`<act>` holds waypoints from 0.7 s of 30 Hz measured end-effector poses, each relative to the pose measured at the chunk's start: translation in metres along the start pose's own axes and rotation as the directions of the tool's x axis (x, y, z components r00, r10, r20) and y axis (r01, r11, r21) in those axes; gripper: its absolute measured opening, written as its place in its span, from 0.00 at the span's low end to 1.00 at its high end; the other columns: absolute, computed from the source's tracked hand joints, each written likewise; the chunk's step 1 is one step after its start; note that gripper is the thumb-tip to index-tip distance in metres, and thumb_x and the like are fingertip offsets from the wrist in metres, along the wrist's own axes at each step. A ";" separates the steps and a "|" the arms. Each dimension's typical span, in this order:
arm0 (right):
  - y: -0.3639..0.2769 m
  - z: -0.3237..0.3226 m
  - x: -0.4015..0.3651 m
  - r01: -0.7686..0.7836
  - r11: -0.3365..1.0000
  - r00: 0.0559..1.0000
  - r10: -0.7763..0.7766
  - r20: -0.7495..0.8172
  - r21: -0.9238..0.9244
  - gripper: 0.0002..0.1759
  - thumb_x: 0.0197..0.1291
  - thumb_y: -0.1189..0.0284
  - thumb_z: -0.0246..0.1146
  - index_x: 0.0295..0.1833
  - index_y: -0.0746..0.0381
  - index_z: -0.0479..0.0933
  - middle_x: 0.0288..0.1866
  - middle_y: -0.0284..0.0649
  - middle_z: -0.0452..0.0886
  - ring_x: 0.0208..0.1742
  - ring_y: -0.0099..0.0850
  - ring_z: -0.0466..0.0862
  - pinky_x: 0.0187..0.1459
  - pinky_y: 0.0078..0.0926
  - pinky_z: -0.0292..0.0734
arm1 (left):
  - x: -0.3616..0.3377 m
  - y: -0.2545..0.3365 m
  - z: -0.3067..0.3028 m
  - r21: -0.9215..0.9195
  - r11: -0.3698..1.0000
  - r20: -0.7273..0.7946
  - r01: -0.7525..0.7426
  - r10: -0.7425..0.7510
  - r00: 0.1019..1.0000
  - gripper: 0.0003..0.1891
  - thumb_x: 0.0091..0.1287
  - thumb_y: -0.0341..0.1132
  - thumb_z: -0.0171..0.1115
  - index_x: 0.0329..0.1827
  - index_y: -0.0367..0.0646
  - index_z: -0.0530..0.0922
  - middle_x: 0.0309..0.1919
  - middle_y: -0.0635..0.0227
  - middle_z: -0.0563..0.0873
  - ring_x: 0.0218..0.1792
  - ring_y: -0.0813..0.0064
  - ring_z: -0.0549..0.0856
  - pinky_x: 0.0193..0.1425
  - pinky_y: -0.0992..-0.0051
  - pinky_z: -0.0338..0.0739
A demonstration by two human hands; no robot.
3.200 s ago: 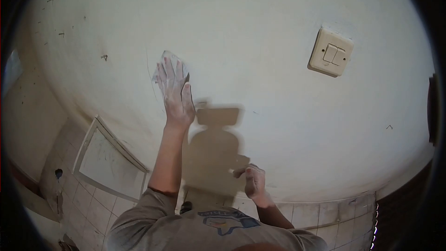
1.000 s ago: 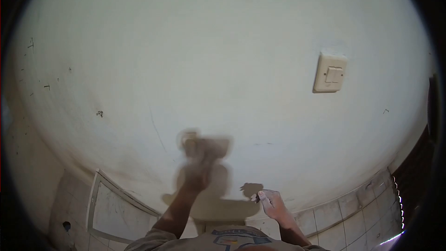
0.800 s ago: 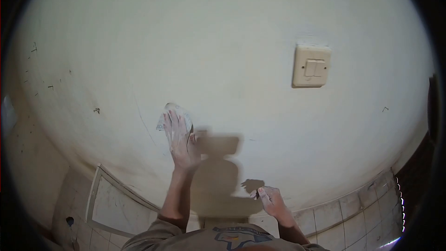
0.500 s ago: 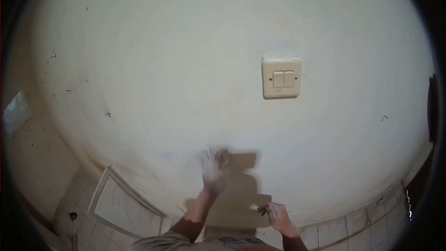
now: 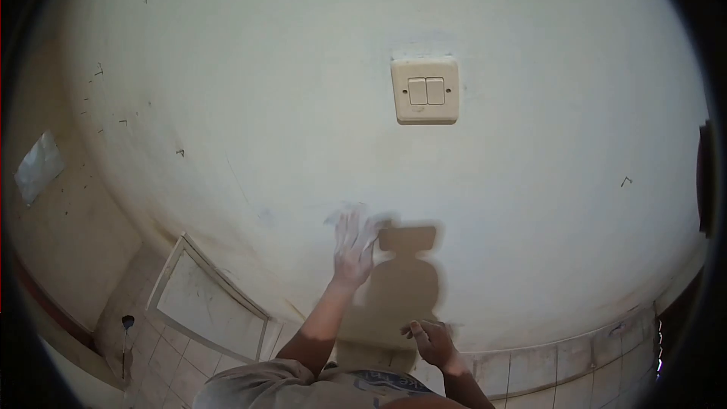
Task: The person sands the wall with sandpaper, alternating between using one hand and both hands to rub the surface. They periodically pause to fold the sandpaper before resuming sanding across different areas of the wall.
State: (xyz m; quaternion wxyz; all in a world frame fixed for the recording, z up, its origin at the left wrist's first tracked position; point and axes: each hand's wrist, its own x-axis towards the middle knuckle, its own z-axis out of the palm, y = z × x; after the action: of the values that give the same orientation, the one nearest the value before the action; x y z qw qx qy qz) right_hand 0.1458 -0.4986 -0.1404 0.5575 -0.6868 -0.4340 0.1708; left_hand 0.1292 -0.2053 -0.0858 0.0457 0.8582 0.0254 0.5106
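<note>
My left hand (image 5: 354, 251) is pressed flat to the pale plastered wall (image 5: 522, 220), fingers pointing up and slightly spread. White dust coats its fingers and back. A bluish-grey smear (image 5: 344, 210) shows on the wall right at its fingertips. Lower and to the right, my right hand (image 5: 433, 344) is raised near the wall with its fingers curled in and the thumb across them. I cannot tell whether anything small is inside it. Above both hands, a cream double light switch (image 5: 425, 91) is fixed to the wall. My shadow (image 5: 405, 288) falls between the hands.
Small nails, such as a bent one (image 5: 180, 153), stick out of the wall at left; another nail (image 5: 626, 181) is at right. A framed white panel (image 5: 208, 303) stands low left. Tiles (image 5: 530, 371) line the wall's base. A silvery sheet (image 5: 40, 168) hangs on the side wall.
The view has shifted, so the switch sits higher and further left. My left hand, blurred before, is sharper with its fingers spread. My right hand appears slightly higher and further left, still curled.
</note>
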 end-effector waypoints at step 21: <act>-0.008 0.030 0.004 0.064 0.975 0.865 -0.160 -0.476 -0.211 0.24 0.72 0.70 0.65 0.70 0.65 0.73 0.73 0.51 0.71 0.70 0.39 0.74 0.66 0.39 0.73 | -0.131 0.074 -0.027 -0.491 0.025 0.817 0.871 -0.333 0.470 0.25 0.79 0.44 0.59 0.71 0.35 0.78 0.61 0.50 0.86 0.64 0.60 0.83 0.71 0.62 0.72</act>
State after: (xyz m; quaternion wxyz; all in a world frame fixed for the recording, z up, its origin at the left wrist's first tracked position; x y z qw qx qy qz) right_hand 0.1235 -0.4772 -0.1416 0.5909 -0.7306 -0.3319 -0.0833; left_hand 0.0425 -0.2896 -0.1793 0.7252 0.6677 0.1178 0.1196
